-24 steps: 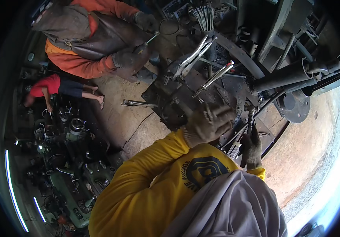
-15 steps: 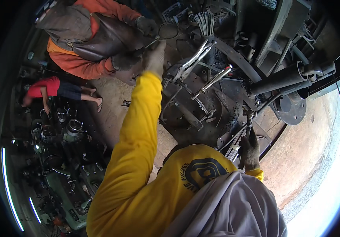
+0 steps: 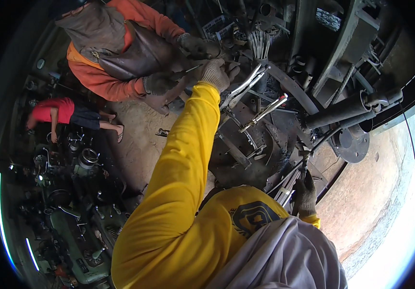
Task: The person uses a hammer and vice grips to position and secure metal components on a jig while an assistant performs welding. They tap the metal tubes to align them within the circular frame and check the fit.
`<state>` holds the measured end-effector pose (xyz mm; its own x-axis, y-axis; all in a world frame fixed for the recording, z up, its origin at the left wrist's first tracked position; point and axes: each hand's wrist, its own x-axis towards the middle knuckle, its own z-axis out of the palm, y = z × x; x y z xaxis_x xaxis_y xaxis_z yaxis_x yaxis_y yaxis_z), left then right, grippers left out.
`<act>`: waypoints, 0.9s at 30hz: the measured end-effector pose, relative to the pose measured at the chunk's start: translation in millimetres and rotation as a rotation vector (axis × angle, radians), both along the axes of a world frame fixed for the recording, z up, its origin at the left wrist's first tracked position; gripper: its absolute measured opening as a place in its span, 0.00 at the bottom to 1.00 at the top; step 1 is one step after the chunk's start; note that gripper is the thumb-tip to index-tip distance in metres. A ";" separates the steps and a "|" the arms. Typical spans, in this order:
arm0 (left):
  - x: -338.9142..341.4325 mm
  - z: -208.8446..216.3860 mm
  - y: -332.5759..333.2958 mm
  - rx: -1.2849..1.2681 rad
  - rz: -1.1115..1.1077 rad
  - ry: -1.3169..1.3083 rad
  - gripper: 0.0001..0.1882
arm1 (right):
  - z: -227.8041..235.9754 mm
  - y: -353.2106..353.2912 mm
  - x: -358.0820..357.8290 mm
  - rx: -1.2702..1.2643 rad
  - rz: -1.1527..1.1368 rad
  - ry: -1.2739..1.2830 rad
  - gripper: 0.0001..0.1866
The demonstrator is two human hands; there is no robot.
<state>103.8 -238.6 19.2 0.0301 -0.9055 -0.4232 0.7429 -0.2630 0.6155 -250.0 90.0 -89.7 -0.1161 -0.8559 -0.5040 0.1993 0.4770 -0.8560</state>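
Observation:
My left hand (image 3: 215, 75), in a knit glove, reaches far forward to the co-worker's gloved hands. Its fingers are curled, and what they hold, if anything, is hidden. Beside it a thin rod-like tool (image 3: 193, 69) comes from the co-worker's near glove (image 3: 160, 84); the other glove (image 3: 193, 45) is just beyond. My right hand (image 3: 306, 195), also gloved, is low on the right, wrapped round the handle of a hammer-like tool (image 3: 305, 153) with a short metal head. Between my hands, locking pliers (image 3: 242, 87) and a second pair (image 3: 265, 113) stand clamped to metal pieces on the dark worktable (image 3: 227, 176).
A can of thin rods (image 3: 259, 45) stands at the table's far side. A thick pipe (image 3: 337, 110) and a round flange (image 3: 353, 144) are at right. Green machinery (image 3: 80, 241) fills the lower left, where a person in red (image 3: 55, 113) bends over.
My left hand has moved right and slightly nearer, with its sleeve. The view has shifted a little. My right hand still grips the tool.

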 end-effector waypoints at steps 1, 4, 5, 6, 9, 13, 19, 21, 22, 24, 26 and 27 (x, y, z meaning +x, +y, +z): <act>0.7 -3.1 -4.9 -0.003 0.006 0.006 0.06 | 0.4 0.5 -0.8 -0.017 0.029 0.037 0.20; 1.4 -6.6 -23.0 -0.020 0.043 0.007 0.08 | 0.3 2.2 0.3 -0.018 0.020 -0.004 0.19; 7.1 -7.0 -23.5 -0.016 0.050 0.011 0.08 | -0.9 3.0 0.9 -0.015 0.000 -0.066 0.19; 9.1 -9.6 -23.4 -0.034 -0.034 0.027 0.07 | 0.3 4.0 2.6 -0.008 -0.002 -0.058 0.19; -6.8 -9.8 -3.1 -0.077 -0.095 0.013 0.05 | -1.8 5.3 0.9 0.043 -0.040 -0.016 0.23; 3.0 0.2 34.0 -0.279 -0.218 0.064 0.05 | -2.3 3.1 3.8 0.046 -0.012 -0.033 0.21; -13.2 34.6 86.1 -0.411 -0.325 -0.273 0.09 | -13.5 -0.7 11.3 0.053 -0.009 0.009 0.24; -38.4 54.4 113.7 -0.415 -0.261 -0.415 0.13 | -58.7 4.5 -13.9 -0.222 0.204 0.323 0.25; -42.6 61.6 123.9 -0.452 -0.294 -0.466 0.14 | -81.4 6.6 -25.2 -0.368 0.272 0.481 0.25; -43.3 56.1 141.5 -0.556 -0.271 -0.438 0.14 | -15.3 2.2 11.0 -0.058 0.135 0.231 0.24; -52.2 55.3 141.6 -0.652 -0.285 -0.333 0.10 | -3.7 -1.2 8.0 -0.015 0.140 0.190 0.24; -61.4 59.9 144.7 -0.647 -0.282 -0.333 0.10 | -4.8 -1.7 3.4 0.037 0.112 0.157 0.24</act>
